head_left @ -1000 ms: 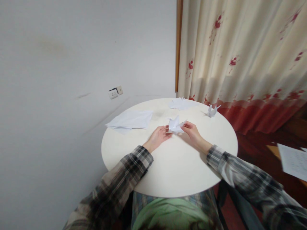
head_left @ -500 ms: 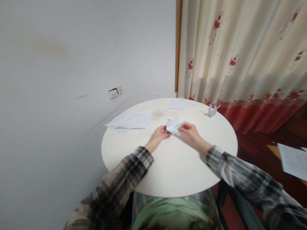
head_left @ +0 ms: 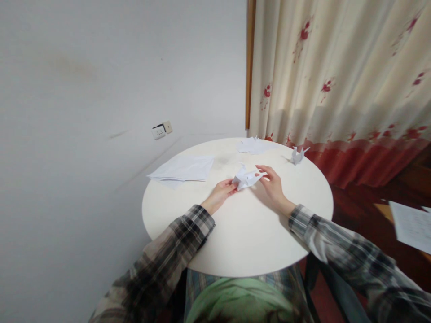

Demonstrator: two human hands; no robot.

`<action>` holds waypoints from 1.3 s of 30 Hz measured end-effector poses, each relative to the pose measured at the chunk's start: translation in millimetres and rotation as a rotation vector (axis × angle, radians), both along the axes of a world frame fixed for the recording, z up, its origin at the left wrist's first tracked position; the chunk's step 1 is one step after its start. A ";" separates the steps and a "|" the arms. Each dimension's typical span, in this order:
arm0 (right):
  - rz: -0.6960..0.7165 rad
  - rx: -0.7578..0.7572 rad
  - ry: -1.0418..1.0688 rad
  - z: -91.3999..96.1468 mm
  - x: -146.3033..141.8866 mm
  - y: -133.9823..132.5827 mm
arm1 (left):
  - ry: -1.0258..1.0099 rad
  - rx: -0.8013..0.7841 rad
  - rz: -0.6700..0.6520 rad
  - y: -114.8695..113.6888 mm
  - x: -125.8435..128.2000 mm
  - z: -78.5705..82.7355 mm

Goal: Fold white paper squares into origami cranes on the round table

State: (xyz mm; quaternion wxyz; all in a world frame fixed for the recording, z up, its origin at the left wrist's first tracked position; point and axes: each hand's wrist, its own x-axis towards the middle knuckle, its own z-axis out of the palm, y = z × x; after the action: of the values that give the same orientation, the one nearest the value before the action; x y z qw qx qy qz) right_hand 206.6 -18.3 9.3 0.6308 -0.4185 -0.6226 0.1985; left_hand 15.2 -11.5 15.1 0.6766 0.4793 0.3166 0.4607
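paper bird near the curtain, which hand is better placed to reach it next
Probably the right hand: it is nearer the paper bird, while the left hand holds the left end of the folded paper.

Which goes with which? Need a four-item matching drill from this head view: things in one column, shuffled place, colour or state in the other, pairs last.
Column 1
1. Left hand
2. Stack of paper sheets
3. Power socket
4. Curtain

Column 2
A. Cream and red, with red flowers
B. Lying toward the left of the round white table
C. Touching a folded paper crane
D. Mounted on the wall

Pairs: 1-C, 2-B, 3-D, 4-A
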 end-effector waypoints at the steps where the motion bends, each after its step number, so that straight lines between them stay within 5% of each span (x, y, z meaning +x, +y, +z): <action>1: -0.012 -0.002 -0.012 0.0 -0.4 -0.1 | 0.001 -0.001 0.001 0.1 0.0 -0.1; 11: -0.009 -0.144 0.009 2.0 -5.6 -2.6 | 0.003 0.021 0.027 0.1 -0.9 -0.5; 25: 0.502 -0.556 0.232 -4.4 -13.7 1.0 | 0.024 0.078 0.078 4.6 -1.9 -4.3; 33: 0.928 -0.859 0.610 -0.6 -6.2 2.3 | 0.006 0.099 0.084 5.6 -1.0 -3.0; 39: 0.982 -0.949 0.658 0.3 -4.1 1.4 | 0.001 0.120 0.079 4.5 -1.3 -1.5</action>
State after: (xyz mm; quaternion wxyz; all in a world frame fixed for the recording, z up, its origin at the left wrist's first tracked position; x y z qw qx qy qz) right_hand 202.5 -16.9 9.6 0.3752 -0.2390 -0.3649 0.8179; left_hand 13.9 -7.0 13.6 0.6279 0.5064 0.3073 0.5049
